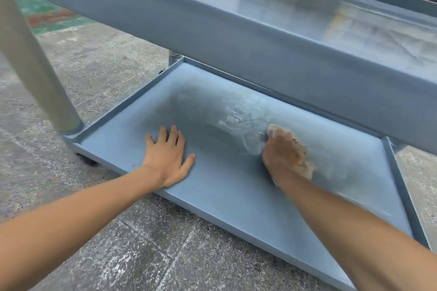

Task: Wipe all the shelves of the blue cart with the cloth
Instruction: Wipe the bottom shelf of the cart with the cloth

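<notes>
The bottom shelf (227, 198) of the blue cart (236, 38) is seen from above and in front, beneath the cart's upper shelf (307, 7); the far part of the bottom shelf is hidden under the upper shelf's front wall. The left hand (168, 158) is laid flat on the bottom shelf near its front edge, palm down, with fingers spread apart and nothing gripped; the heel of the palm is positioned at the shelf's front lip. The right hand (282, 155) is closed over a pale cloth (305, 163), which is pressed against the shelf floor to the right of centre; the cloth is largely covered by the hand, so that only a bunched end beyond the fingers and a fringe along the outer side are visible, and its outline is blurred. The two hands are kept well apart on the same shelf. A patch of lighter streaks (243, 118) is visible on the shelf floor just beyond the right hand; whether it is moisture or worn paint cannot be determined. A pale post (30, 64) is seated in the shelf's left front corner; a second post (173, 58) at the rear left is mostly hidden. A dark castor (91, 162) is partly visible below the left corner. Speckled floor (94, 243) surrounds the cart; objects at the top right are cut off and unidentifiable.
</notes>
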